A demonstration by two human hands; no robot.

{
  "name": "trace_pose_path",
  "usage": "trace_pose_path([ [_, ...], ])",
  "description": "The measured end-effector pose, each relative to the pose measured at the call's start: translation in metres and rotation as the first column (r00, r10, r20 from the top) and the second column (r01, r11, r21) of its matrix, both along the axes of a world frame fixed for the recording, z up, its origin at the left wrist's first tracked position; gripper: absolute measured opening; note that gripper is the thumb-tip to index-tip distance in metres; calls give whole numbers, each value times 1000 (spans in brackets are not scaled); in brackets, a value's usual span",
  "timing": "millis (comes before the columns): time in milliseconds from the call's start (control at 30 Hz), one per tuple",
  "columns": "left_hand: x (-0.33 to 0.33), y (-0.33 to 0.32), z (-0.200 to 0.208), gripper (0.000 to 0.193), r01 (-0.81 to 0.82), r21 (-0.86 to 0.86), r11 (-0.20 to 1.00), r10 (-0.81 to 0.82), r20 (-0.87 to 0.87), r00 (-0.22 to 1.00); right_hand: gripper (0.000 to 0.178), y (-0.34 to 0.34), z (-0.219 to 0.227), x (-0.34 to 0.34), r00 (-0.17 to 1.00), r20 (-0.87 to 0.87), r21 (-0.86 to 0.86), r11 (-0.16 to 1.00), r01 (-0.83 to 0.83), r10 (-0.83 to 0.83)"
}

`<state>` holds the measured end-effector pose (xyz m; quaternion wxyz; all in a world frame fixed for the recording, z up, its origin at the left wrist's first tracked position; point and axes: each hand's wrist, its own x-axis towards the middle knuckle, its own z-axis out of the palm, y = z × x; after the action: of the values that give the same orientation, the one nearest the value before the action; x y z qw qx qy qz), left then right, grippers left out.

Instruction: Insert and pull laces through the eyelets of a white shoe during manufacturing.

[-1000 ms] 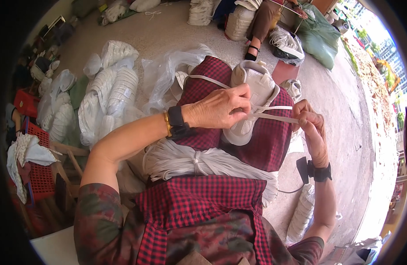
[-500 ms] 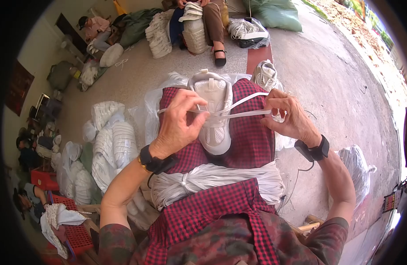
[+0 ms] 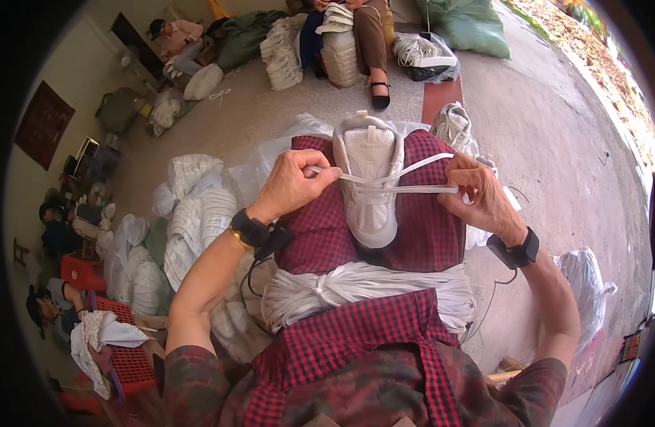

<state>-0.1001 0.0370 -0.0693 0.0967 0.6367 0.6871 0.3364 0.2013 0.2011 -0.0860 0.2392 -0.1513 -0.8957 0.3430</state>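
shoe [image 3: 370, 162] lies between left hand [image 3: 293, 182] and right hand [image 3: 482, 195], both pinching lace [image 3: 423, 190]

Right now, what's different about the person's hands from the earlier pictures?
The left hand moved left, from over the pale, mesh-toed shoe to beside it, and now pinches the flat white lace. The right hand still holds two strands; the shoe stays between knees covered in red-and-black checked cloth.

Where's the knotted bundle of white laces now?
In the head view, the bundle lies below centre, slightly right, between the shoe and the checked waist cloth.
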Motion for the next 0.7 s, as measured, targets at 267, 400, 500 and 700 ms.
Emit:
trace_pose_path([
  [267, -107, -58, 15, 21, -145, 51, 988, 125, 286, 950, 21, -17, 13, -39, 973, 139, 219, 953, -210, 183],
  [400, -155, -91, 41, 20, -289, 50, 956, 241, 428, 871, 30, -20, 14, -53, 961, 153, 202, 944, -260, 232],
  [500, -178, -109, 48, 20, -332, 63, 941, 261, 488, 833, 37, -21, 20, -49, 960, 194, 22, 977, -211, 203],
  [700, -171, -75, 15, 17, -387, -140, 912, 397, 51, 917, 37, -21, 18, -55, 971, 196, 3, 990, -141, 138],
])
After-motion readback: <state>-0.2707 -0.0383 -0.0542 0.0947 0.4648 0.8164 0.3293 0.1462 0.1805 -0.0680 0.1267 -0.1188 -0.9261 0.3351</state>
